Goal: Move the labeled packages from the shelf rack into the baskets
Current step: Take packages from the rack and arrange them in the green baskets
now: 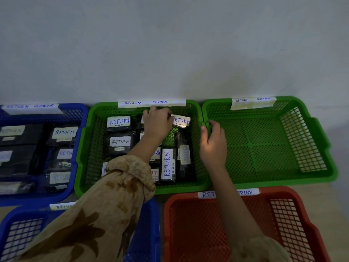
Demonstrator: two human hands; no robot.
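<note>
My left hand [157, 123] reaches into the middle green basket [83, 148] and pinches a black package with a white RETURN label [182, 121] at the basket's back right. Several other black RETURN packages [120, 142] lie flat around it in that basket. My right hand [213, 142] grips the rim where the middle green basket meets the right green basket [321, 133], thumb on the near side. The right green basket holds nothing visible.
A blue basket [75, 118] at the left holds several black labeled packages. In front stand another blue basket [149, 233] and a red basket [302, 214] with nothing visible inside. Paper strips reading RETURN OVERDUE [151, 103] are stuck on the rims. A grey wall rises behind.
</note>
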